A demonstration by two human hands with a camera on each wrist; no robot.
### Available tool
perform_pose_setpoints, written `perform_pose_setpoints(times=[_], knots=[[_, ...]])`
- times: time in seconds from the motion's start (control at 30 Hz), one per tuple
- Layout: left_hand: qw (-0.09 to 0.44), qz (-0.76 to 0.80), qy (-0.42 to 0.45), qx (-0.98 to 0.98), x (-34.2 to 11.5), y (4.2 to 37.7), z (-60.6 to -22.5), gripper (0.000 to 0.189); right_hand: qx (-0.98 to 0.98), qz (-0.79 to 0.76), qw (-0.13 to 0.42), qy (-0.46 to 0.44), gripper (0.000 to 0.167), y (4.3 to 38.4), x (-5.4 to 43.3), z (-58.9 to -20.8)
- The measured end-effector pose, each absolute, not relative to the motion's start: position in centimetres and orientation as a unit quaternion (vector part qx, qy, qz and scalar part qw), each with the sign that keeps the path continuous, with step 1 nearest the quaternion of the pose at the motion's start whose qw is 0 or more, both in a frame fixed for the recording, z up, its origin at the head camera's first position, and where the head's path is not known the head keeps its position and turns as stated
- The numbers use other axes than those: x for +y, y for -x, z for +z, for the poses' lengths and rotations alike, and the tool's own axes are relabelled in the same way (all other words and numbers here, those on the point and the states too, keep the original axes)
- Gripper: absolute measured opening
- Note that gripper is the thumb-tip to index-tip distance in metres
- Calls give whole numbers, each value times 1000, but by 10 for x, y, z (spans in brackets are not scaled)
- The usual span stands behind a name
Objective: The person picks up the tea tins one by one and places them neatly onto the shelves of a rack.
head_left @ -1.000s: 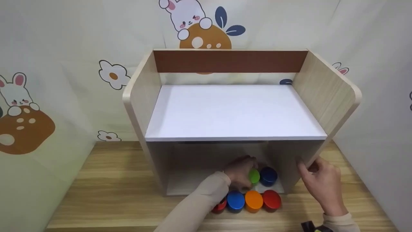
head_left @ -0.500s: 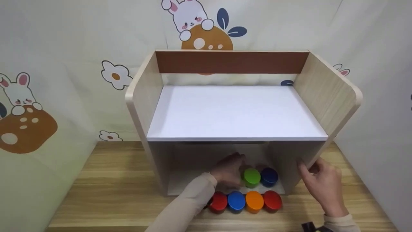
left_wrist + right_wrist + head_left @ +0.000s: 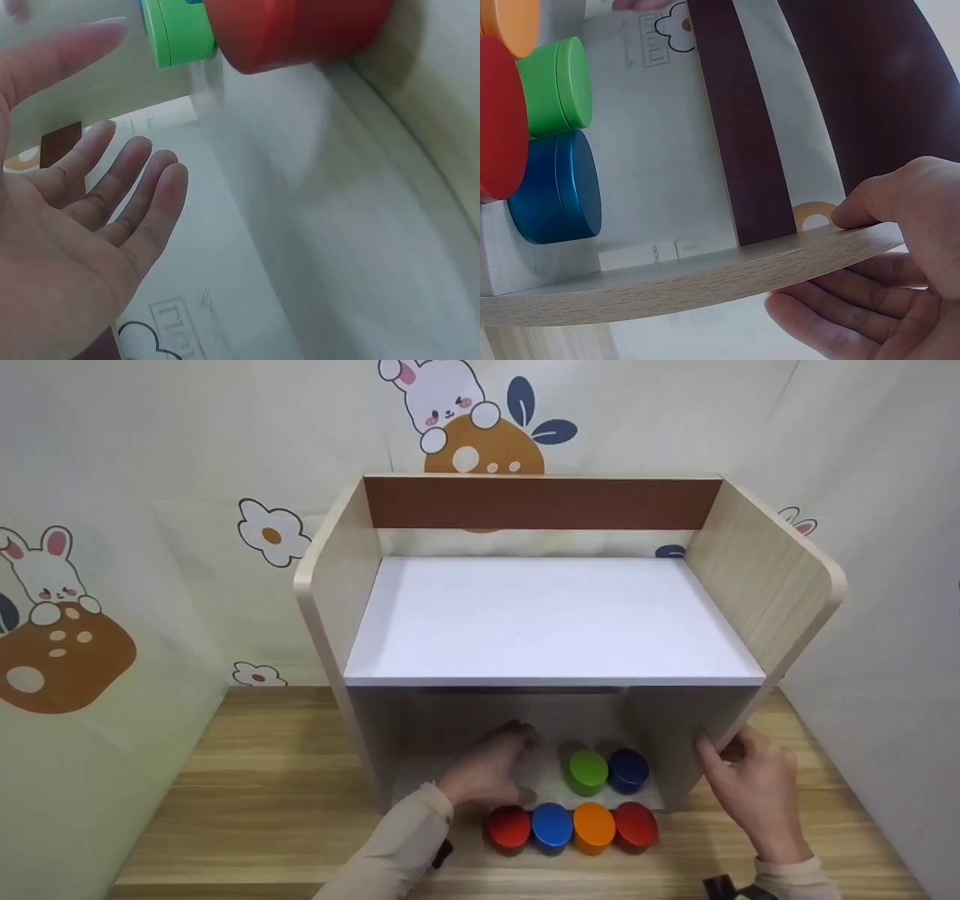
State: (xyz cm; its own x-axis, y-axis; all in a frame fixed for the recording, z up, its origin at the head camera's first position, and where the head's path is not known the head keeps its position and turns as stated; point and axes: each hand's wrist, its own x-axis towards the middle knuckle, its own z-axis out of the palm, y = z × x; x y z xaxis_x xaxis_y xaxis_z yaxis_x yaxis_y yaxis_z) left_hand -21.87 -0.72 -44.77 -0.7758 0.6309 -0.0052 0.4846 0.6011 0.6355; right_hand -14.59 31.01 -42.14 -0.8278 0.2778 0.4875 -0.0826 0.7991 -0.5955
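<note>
My left hand (image 3: 487, 769) is inside the lower compartment of a small wooden shelf unit (image 3: 555, 619), left of a green round tin (image 3: 587, 771). Its fingers are loosely bent and hold nothing, as the palm in the left wrist view (image 3: 67, 262) confirms. Touching the green tin on its right is a dark blue tin (image 3: 628, 770). In front stands a row: a red tin (image 3: 509, 826), a blue tin (image 3: 551, 826), an orange tin (image 3: 593, 825) and another red tin (image 3: 636, 825). My right hand (image 3: 754, 787) grips the right side panel (image 3: 705, 289), thumb inside and fingers outside.
The unit stands on a wood-grain table (image 3: 247, 810). Above the compartment is a white shelf board (image 3: 555, 615) with a brown back rail (image 3: 540, 502). A patterned wall covering (image 3: 165, 457) rises behind and at both sides.
My left hand has come off the green tin and drawn away to the left, uncovering that tin and the left red one. The right hand keeps its hold on the panel.
</note>
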Motion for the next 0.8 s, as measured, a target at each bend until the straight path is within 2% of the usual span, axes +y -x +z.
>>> perform_pose_setpoints(times=[0.33,0.67,0.8], knots=[[158,360,-303,868,-32,197,-458,63,-908,314,268,68,29,147,310,-420],[145,324,-323,877,-34,182,-477,60,-900,296,317,44,17,146,311,-423],[148,307,-326,882,-32,179,-481,57,-900,294,318,45,17,147,311,-422]])
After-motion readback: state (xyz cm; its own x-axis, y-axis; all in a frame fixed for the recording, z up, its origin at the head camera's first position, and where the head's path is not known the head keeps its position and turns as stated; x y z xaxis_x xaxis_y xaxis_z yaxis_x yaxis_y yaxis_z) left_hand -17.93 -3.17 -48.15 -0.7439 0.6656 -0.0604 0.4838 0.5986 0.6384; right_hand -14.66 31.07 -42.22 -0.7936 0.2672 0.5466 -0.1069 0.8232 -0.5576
